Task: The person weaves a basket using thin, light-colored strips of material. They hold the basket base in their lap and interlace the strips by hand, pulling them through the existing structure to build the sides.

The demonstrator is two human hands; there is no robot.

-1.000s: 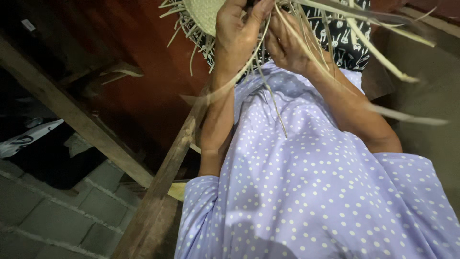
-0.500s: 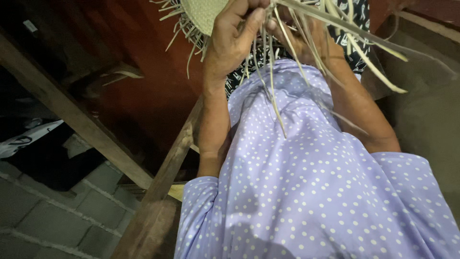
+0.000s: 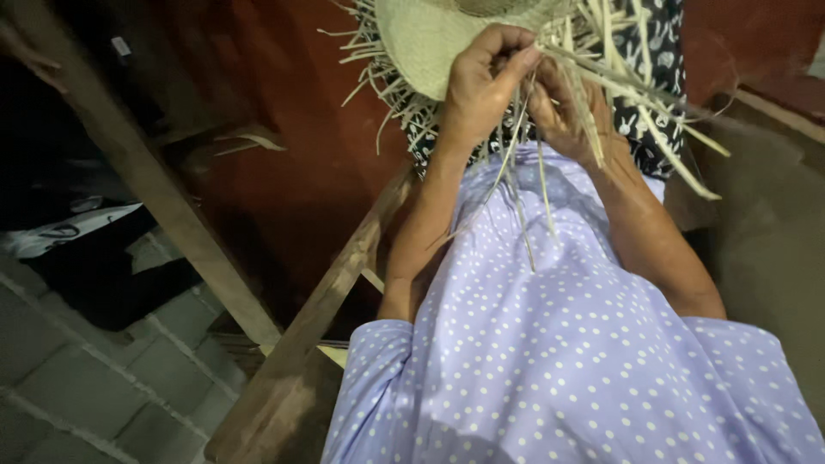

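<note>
- Woven straw piece (image 3: 421,43), pale, rounded, sits at top centre of the frame, partly cut off by the upper edge. Loose unwoven ends stick out all round its lower rim.
- Left hand (image 3: 481,90) top centre, fingers curled closed, pinching the piece's edge along with a few straw strands (image 3: 619,77). Thumb and fingertips meet right at the weave line.
- Right hand (image 3: 563,107) just beside the left one, touching it, mostly hidden behind the strands. Fingers look closed on the strands, but exact grip is hard to tell.
- Strands fan out from both hands: long ones run to the upper right of the frame, thinner ones hang down centre over the chest.
- Both forearms come up from the lower middle and converge at the piece.
- Person wears a lilac polka-dot top (image 3: 584,369), fills the lower right of the frame. Black-and-white patterned fabric (image 3: 662,77) shows under the piece, upper right.
- Wooden beam (image 3: 146,172) runs diagonally from upper left to lower centre; a second wooden rail (image 3: 326,301) crosses it, slanting up toward the left forearm.
- Grey block floor (image 3: 94,387) lower left. Dark red wall (image 3: 284,129) behind, upper middle.
- White and dark items at left edge, too dim to identify.
</note>
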